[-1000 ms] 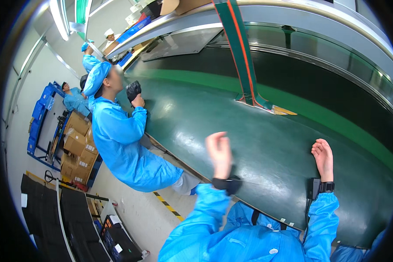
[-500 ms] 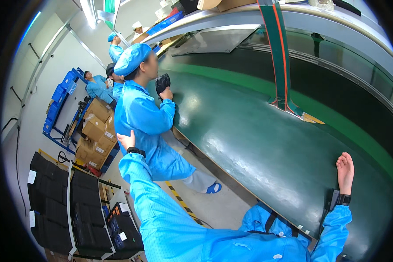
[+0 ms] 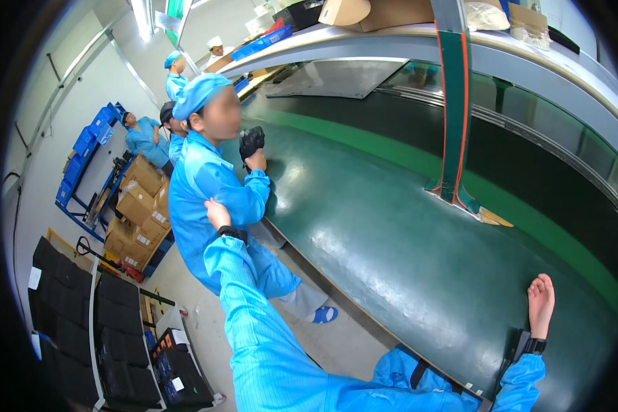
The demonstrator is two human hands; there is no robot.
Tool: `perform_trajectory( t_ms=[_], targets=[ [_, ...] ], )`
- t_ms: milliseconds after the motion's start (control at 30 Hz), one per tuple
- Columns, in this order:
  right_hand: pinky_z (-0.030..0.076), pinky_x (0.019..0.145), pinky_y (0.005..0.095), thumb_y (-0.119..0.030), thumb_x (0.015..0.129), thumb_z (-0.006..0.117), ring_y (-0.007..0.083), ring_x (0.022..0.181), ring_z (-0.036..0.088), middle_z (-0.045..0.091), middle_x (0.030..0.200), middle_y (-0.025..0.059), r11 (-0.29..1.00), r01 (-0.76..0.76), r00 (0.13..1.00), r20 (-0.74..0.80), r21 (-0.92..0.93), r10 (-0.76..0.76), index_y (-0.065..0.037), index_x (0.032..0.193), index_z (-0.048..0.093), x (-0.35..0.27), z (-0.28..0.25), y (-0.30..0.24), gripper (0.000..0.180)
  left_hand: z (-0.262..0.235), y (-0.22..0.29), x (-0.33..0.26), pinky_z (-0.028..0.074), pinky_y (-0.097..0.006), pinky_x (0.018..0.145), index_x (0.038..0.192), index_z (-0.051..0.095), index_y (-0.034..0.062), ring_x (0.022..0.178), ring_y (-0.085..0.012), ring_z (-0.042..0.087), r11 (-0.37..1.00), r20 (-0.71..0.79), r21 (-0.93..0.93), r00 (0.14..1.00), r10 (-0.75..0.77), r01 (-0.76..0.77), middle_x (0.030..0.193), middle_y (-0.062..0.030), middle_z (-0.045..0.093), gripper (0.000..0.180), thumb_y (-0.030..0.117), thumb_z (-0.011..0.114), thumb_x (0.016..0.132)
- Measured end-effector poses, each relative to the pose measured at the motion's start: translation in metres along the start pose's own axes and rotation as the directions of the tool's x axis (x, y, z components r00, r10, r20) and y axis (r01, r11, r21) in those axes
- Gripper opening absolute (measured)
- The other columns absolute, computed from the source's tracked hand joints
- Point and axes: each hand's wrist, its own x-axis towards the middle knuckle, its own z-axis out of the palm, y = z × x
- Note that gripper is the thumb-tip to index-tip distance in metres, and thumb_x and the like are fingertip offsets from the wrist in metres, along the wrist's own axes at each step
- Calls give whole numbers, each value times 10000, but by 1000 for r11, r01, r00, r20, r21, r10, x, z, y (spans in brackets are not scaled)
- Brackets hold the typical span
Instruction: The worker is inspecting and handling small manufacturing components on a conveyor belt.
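Observation:
My left hand [image 3: 218,214] reaches out to a co-worker at my left, its fingers closed together on the blue sleeve [image 3: 220,180] of that person's near arm. On the green tabletop [image 3: 364,226], my right hand [image 3: 541,302] lies near the right end. It holds nothing, and its fingers are loosely curled with the palm side showing. The co-worker stands at the table's edge in a blue coat and cap [image 3: 202,95]. A black-wrapped object [image 3: 252,142] is upright in the co-worker's hand; its kind is hidden by the wrapping.
A green post [image 3: 454,123] with red edging stands on the table. Above the far side runs a shelf with a cardboard box [image 3: 398,14] and a blue tray [image 3: 261,44]. Black-covered racks [image 3: 62,309] and stacked cartons [image 3: 141,199] stand at left. More people are behind.
My left hand has moved right onto the co-worker's sleeve, and its fingers have drawn together. The co-worker's head has turned toward me. My right hand stays on the tabletop; the view has shifted.

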Motion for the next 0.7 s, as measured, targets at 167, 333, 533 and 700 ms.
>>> perform_trajectory(
  t_ms=[167, 333, 533, 700],
  targets=[
    [444, 778, 246, -209, 944, 511, 116, 862, 539, 572, 957, 32, 1000, 0, 1000, 28, -12, 1, -11, 1158, 532, 3, -7, 4, 292, -23, 9, -8, 447, -588, 693, 929, 512, 13, 824, -505, 583, 996, -163, 48, 984, -69, 78, 845, -303, 625, 423, 390, 330, 989],
    [438, 758, 245, -230, 943, 509, 114, 844, 522, 553, 922, 30, 999, 7, 999, -31, -38, -8, -16, 1142, 522, 1, -9, 4, 292, -35, 4, -4, 427, -584, 687, 882, 535, -5, 812, -519, 560, 999, -244, -23, 969, -46, 42, 839, -317, 609, 439, 377, 347, 990],
    [443, 795, 232, -211, 957, 499, 105, 882, 529, 547, 947, 29, 998, -23, 999, 39, -55, 25, -2, 1172, 514, 4, -10, 1, 300, -55, -15, 3, 424, -550, 697, 872, 550, -49, 827, -519, 543, 989, -306, -143, 950, -66, 23, 869, -324, 597, 452, 340, 357, 997],
    [418, 765, 237, -227, 948, 499, 107, 847, 497, 524, 900, 28, 998, -16, 999, -46, -63, 13, -10, 1130, 512, 5, -9, 4, 283, -68, -22, -4, 425, -542, 703, 883, 561, -46, 840, -515, 546, 989, -346, -142, 934, -87, 39, 878, -317, 602, 462, 351, 355, 998]
  ],
)
